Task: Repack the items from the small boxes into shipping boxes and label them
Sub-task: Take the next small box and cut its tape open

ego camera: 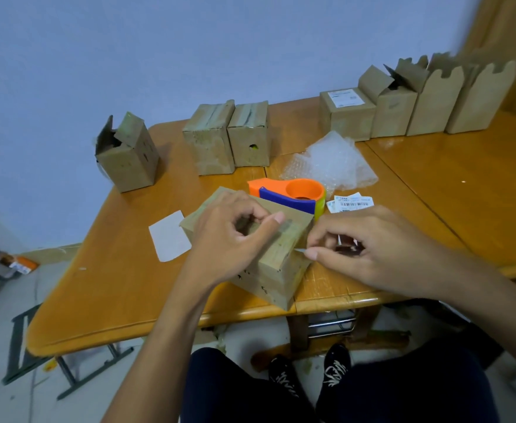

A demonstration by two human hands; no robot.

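Dark trousers [403, 389] and black shoes [334, 372] with white lettering too blurred to read fill the bottom edge. Above them, at the near edge of the wooden table [464, 178], lies the small cardboard box [281, 267], tilted, with a strip of clear tape along its top. The left hand [235, 236] rests on the box's top with fingers curled and thumb stretched along the tape; whether it pinches anything cannot be told. The right hand [369, 248] is just right of the box and grasps a small metal tool [346, 244], whose thin tip touches the box's right edge. Left of the box lies a blank white paper [169, 238]. Just beyond the box sits an orange and blue tape dispenser [293, 193], with barcoded shipping labels [351, 203] to its right, their print too small to read. Bubble wrap [333, 163] lies farther back. At the far left stands an open small box [126, 154], and two taped boxes [229, 138] stand side by side, touching, near the middle. On the far right a sealed box [346, 120] bears a white label [345, 97] that is unreadable, beside a row of open shipping boxes [437, 102].
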